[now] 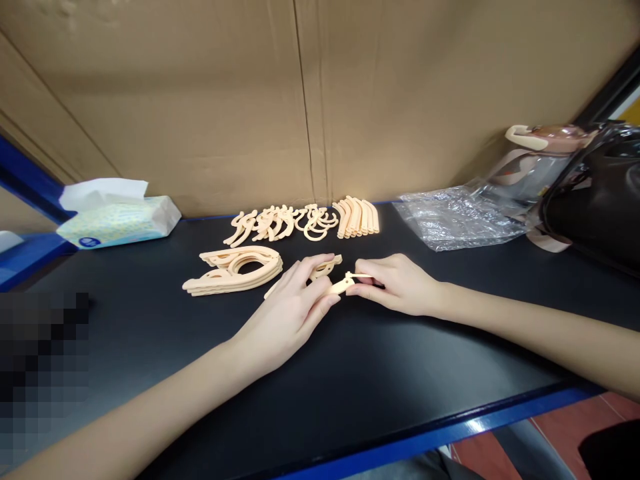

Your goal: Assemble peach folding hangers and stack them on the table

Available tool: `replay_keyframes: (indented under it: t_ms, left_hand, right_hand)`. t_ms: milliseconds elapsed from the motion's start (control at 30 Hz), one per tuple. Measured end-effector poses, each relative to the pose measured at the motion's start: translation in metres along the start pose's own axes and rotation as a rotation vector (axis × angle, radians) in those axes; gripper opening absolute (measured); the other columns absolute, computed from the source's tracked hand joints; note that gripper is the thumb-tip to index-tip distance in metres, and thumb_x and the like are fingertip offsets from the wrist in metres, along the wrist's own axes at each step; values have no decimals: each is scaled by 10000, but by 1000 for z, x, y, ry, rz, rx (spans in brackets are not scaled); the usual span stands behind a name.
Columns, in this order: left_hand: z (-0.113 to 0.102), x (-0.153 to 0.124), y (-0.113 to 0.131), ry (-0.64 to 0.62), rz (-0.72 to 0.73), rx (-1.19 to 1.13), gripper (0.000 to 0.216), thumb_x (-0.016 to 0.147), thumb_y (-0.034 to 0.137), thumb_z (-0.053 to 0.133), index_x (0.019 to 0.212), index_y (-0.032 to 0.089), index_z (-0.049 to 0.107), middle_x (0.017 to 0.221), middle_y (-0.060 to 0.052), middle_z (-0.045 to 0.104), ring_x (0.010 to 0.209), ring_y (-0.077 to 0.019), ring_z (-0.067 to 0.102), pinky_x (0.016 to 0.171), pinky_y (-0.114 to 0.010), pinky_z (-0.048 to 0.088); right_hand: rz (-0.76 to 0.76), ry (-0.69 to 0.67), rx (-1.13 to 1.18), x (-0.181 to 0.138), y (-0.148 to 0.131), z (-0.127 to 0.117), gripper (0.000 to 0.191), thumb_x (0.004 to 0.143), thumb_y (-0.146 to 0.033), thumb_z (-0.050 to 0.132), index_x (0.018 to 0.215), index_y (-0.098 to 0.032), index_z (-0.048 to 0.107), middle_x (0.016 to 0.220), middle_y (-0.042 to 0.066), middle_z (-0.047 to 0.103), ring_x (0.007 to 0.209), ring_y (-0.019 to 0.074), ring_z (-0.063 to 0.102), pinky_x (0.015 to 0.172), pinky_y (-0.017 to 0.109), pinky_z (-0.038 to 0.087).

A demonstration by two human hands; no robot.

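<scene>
well, i have the left hand (285, 310) closed, thumb and fingers pinching a cream plastic piece (339, 287) whose end, with a small hole in it, pokes out past the fingertips. i have the right hand (400, 283) just beside it, also closed, gripping a thin cream piece (361, 275) between thumb and forefinger; its knobbed tip meets that end, though i cannot tell whether the two are joined.

to the left of the left hand i see a stack of cream frames (235, 283) lying flat. beyond both hands, from left to right, i make out a heap of curved arms (275, 223), some hooks (315, 235) and a row of bent tubes (357, 219).

for writing, i get little: far left of the left hand, a tissue pack (120, 223) in pale yellow and blue carries a blue oval mark (90, 242), its lettering too small for me to read. out past the right hand lie a crumpled clear bag (450, 217), a bottle (530, 177) with a cream strap and a dark shiny bag (600, 193); i can read no label on any of them. under the hands runs a black tabletop (400, 373).
</scene>
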State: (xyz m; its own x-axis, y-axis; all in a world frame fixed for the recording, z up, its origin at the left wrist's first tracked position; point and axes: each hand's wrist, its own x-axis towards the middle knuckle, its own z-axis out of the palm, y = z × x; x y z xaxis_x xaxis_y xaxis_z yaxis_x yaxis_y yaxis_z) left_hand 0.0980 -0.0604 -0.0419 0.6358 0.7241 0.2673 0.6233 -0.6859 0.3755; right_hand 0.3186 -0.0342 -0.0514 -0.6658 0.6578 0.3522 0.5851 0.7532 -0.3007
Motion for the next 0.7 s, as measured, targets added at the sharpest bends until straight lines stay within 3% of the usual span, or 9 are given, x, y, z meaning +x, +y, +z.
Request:
replay_keyframes:
  t_ms: [200,500,700]
  left_hand:
    - [-1,0,0,0,7,5,225,954,289,339,867,199,525,1378,-54,352,1269,-220,368,1030,-409,371]
    - [0,0,0,-36,34,53,239,959,287,321,863,187,515,1377,-59,364,1228,-233,406,1012,-448,378]
    - [1,0,-1,-39,36,59,246,959,291,310,877,190,519,1376,-51,372,1228,-233,410,1060,-481,326]
  right_hand:
    - [2,-31,18,1,-1,-1,380,936,-459,358,664,-193,369,568,-43,414,478,87,360,496,215,243]
    - [-122,-19,-349,-1,1,-3,473,966,-473,207,733,-169,484,636,-13,524,482,95,433,463,250,172]
    - [-221,55,-518,-1,0,-5,479,977,-432,211,729,-155,514,628,-15,538,480,92,462,434,255,154]
